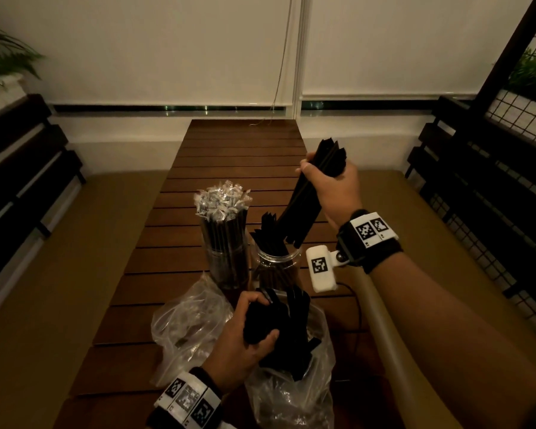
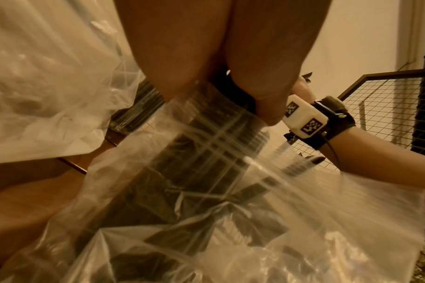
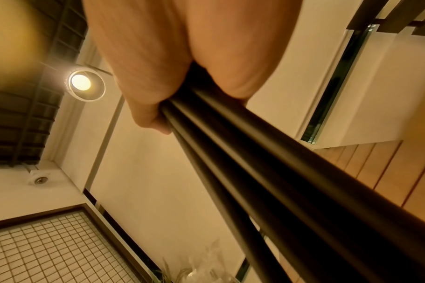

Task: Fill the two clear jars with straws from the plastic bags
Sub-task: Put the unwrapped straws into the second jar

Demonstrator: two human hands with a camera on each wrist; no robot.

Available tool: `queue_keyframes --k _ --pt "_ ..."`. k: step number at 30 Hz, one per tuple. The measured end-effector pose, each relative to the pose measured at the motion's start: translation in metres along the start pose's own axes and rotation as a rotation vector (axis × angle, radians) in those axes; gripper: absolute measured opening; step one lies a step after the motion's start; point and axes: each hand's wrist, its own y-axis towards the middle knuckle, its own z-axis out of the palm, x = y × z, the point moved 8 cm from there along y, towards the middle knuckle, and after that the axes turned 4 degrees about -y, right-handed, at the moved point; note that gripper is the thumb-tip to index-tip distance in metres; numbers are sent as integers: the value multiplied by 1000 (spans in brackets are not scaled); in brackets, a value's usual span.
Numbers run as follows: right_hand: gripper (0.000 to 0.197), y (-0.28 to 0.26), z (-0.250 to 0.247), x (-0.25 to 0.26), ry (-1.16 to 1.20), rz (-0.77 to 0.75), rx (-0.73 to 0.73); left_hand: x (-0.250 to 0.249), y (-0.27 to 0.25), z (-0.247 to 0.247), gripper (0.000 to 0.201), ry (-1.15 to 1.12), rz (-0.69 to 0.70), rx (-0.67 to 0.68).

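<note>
Head view: two clear jars stand side by side on the slatted wooden table (image 1: 229, 156). The left jar (image 1: 226, 258) is packed with upright wrapped straws (image 1: 222, 201) whose crinkled wrapper ends rise above its rim. The right jar (image 1: 277, 267) holds a partial load of black straws (image 1: 268, 235). The right hand (image 1: 330, 187) is clenched around a bundle of black straws (image 1: 304, 209), tilted, its lower end just above the right jar's mouth. The left hand (image 1: 243, 335) grips a second bundle of black straws (image 1: 279, 317) at the mouth of the near plastic bag (image 1: 291, 394). A second, crumpled plastic bag (image 1: 186, 323) lies just beside it on the left.

Left wrist view: the left hand (image 2: 206, 57) is curled around dark straws (image 2: 201, 153) seen through the clear film of the near plastic bag (image 2: 339, 220). The other bag (image 2: 36, 95) fills the upper left. The right forearm and its wrist unit (image 2: 303, 118) appear at right.

Right wrist view: the right hand (image 3: 170, 67) is wrapped tightly around the black straws (image 3: 267, 181), which run toward the lower right. A ceiling lamp (image 3: 81, 82) glows at left.
</note>
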Motion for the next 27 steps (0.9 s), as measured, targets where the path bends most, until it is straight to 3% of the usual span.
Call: queue_keyframes --k 13,18,22,27 --pt "20 10 27 -63 -113 63 61 6 5 -1 42 -10 6 32" --pt "20 2 33 -96 -202 112 161 6 5 -2 44 -5 16 28" --pt "40 -3 34 -110 -331 112 237 6 6 -2 45 0 27 32" --pt "58 1 21 -77 -363 20 256 8 4 -2 44 -1 19 34"
